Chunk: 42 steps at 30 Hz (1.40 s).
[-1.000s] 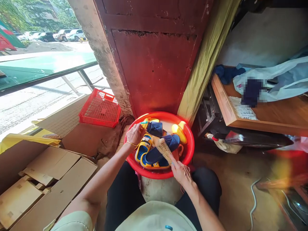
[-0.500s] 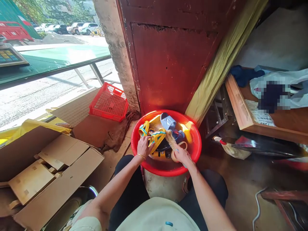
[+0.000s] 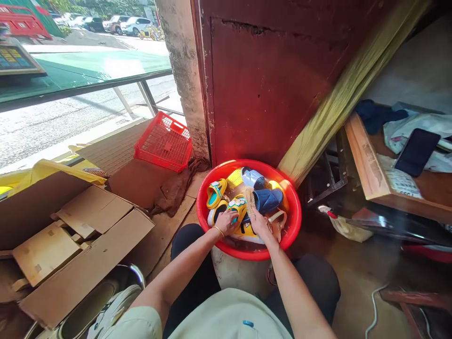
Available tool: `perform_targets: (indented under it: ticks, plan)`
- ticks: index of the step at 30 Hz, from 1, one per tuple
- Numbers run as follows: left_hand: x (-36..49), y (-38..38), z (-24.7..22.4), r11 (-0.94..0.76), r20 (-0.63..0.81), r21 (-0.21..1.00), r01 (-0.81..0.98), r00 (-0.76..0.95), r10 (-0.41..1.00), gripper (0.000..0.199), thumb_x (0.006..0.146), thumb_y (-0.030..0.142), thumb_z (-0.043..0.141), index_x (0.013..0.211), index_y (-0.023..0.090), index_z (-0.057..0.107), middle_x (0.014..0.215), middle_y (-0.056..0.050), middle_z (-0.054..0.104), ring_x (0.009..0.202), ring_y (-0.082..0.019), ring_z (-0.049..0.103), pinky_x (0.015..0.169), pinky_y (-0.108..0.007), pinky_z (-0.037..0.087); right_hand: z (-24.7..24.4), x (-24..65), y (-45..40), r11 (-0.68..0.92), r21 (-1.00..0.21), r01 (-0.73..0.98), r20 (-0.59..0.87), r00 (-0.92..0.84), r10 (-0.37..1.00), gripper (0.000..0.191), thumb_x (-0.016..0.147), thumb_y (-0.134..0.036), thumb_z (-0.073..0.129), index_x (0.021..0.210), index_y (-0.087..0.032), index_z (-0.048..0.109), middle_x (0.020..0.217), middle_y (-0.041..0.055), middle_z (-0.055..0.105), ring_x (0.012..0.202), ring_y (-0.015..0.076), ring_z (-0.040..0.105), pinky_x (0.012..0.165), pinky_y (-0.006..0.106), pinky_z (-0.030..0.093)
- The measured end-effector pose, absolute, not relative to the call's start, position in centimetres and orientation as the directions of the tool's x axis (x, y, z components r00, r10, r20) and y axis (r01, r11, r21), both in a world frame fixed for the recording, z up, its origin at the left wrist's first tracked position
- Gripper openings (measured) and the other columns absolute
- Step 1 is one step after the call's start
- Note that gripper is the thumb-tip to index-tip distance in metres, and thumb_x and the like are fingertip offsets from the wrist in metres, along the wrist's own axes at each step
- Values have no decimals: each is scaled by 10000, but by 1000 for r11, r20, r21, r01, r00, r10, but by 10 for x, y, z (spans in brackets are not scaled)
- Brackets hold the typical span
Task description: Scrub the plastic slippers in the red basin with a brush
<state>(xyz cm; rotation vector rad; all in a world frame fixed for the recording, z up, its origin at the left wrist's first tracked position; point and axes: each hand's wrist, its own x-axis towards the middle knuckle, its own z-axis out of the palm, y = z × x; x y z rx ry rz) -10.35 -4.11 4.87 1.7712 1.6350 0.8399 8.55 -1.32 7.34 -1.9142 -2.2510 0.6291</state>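
Observation:
A red basin (image 3: 296,214) between my knees holds water and several shoes. My left hand (image 3: 226,223) is closed on a yellow sandal (image 3: 238,204) with turquoise and white trim. In my right hand (image 3: 260,224) is a scrubbing brush (image 3: 250,198), upright beside that sandal. Another yellow sandal (image 3: 216,193) lies at the basin's left side. A dark blue slipper (image 3: 269,199) is just right of the brush, and a light blue slipper (image 3: 253,177) sits at the back. A beige sandal (image 3: 278,221) rests near my right wrist.
Open cardboard boxes (image 3: 88,263) stand at the left, with a red crate (image 3: 164,143) behind them. A dark red door (image 3: 264,84) rises behind the basin. On the right, a wooden tray (image 3: 367,160) holds a phone (image 3: 417,151) and bags.
The held yellow sandal and my left hand have come lower and nearer to me; the other yellow sandal now lies apart at the left. The view has shifted a little.

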Motion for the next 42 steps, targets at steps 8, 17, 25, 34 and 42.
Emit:
perform_targets:
  ticks: [8, 17, 25, 34, 42]
  plan:
    - [-111, -40, 30, 137, 55, 770, 623, -279, 959, 261, 868, 416, 598, 1052, 231, 595, 1035, -70, 620, 994, -222, 625, 904, -362, 495, 87, 96, -23, 192, -603, 775, -83, -300, 950, 558, 985, -379, 421, 1517, -218, 460, 1233, 99, 716, 1019, 221, 699, 878, 307, 538]
    - [-113, -30, 15, 308, -227, 692, 653, -207, 951, 203, 735, 320, 682, 703, 216, 510, 846, -104, 644, 948, -310, 651, 849, -395, 482, 108, 148, -50, 307, -224, 925, -315, -367, 875, 532, 933, -303, 471, 1457, -351, 544, 1092, 98, 760, 908, 269, 729, 770, 367, 532]
    - [-100, -29, 23, 395, -378, 918, 44, -207, 902, 457, 718, 319, 739, 1114, 197, 544, 950, -46, 694, 845, -208, 679, 711, -302, 538, 138, 174, -105, 260, -385, 885, -322, -393, 861, 523, 950, -339, 461, 1464, -425, 511, 1036, 41, 779, 960, 271, 728, 810, 335, 511]
    - [-86, -34, 28, 214, -229, 970, -119, -135, 964, 516, 786, 584, 682, 1075, 156, 689, 1053, -85, 726, 1014, -251, 664, 893, -355, 538, 109, 100, -86, 201, -432, 879, -320, -357, 878, 571, 984, -265, 391, 1553, -211, 394, 945, 117, 774, 896, 255, 737, 797, 309, 506]
    - [-89, -31, 23, 160, -192, 969, -190, -164, 968, 566, 818, 638, 619, 1147, 180, 667, 1065, -69, 724, 1012, -235, 651, 895, -342, 531, 109, 90, -72, 141, -671, 728, -320, -456, 831, 448, 983, -330, 418, 1375, -237, 615, 995, 53, 763, 862, 196, 716, 785, 270, 535]
